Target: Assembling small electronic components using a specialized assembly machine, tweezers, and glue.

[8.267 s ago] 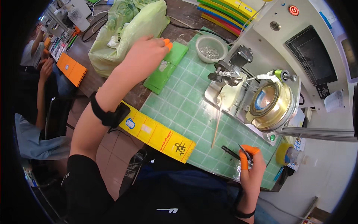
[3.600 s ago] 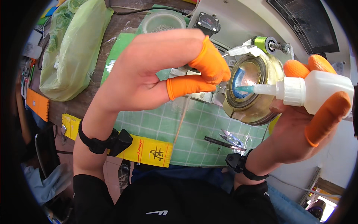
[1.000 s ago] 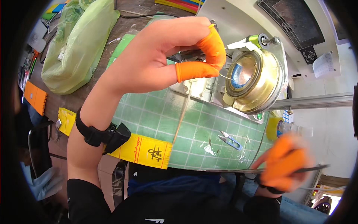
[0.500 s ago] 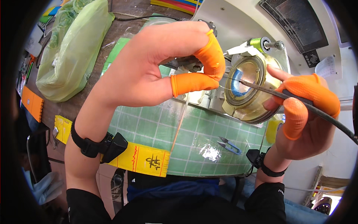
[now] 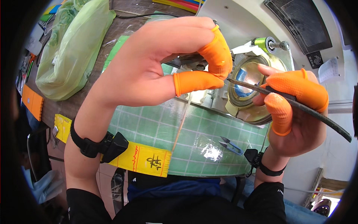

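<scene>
My left hand (image 5: 149, 67), in orange finger cots on thumb and index finger, is closed in a pinch. A hair-thin wire or thread shows faintly at its fingertips. My right hand (image 5: 298, 112) also wears orange finger cots and grips slender dark tweezers (image 5: 246, 85) like a pen. Their tip reaches the left fingertips; whether it touches the wire cannot be made out. Just behind the tweezers sits a round brass-coloured machine part (image 5: 233, 102) with a blue patch (image 5: 244, 76) inside its ring. The left hand hides part of the machine.
A white machine housing (image 5: 238, 18) with a dark panel (image 5: 298, 26) stands behind, with a green spool (image 5: 263, 44) on it. Blue thread snips (image 5: 232, 146) lie on the green gridded mat (image 5: 145, 121), near a yellow strip (image 5: 141, 158). A pale green bag (image 5: 74, 56) lies left.
My right hand has moved left with the tweezers, bringing their tip from over the round part up to the left fingertips. The left hand has shifted slightly right, still pinched.
</scene>
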`<state>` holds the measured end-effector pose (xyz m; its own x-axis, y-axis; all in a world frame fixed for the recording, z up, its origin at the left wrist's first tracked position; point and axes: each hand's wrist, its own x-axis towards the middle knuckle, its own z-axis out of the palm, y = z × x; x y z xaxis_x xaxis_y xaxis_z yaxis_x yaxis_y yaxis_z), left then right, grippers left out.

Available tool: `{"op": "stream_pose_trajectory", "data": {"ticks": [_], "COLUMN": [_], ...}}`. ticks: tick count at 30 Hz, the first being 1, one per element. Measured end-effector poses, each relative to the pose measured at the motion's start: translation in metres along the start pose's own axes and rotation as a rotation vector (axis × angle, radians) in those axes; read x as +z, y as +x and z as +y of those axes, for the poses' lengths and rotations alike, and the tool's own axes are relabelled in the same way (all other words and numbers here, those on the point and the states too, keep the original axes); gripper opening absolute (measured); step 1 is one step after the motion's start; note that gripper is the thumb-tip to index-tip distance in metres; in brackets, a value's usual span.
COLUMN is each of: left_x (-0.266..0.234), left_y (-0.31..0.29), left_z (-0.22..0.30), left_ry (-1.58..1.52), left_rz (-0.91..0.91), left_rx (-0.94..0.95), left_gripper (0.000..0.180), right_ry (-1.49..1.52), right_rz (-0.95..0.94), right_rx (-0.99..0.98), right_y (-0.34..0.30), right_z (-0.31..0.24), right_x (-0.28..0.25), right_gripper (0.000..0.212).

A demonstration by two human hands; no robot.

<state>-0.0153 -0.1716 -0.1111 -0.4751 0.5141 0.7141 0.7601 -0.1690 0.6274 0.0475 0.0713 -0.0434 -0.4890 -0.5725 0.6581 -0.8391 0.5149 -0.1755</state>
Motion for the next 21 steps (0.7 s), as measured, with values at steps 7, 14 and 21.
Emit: {"op": "stream_pose_trajectory", "data": {"ticks": [7, 14, 21], "left_x": [-0.001, 0.001, -0.002], "left_y": [0.000, 0.001, 0.002], "left_z": [-0.001, -0.001, -0.004], "left_ry": [0.024, 0.009, 0.008], "left_rz": [-0.004, -0.008, -0.022], "left_rx": [0.022, 0.014, 0.022], "left_gripper": [0.013, 0.013, 0.013], "right_ry": [0.077, 0.065, 0.009], "right_rz": [0.006, -0.059, -0.126], "right_rx": [0.070, 0.101, 0.114], "right_y": [0.003, 0.004, 0.006], "right_z": [-0.005, -0.011, -0.012], "right_x": [0.000, -0.009, -0.006], "right_gripper": [0.029, 0.033, 0.037]}}
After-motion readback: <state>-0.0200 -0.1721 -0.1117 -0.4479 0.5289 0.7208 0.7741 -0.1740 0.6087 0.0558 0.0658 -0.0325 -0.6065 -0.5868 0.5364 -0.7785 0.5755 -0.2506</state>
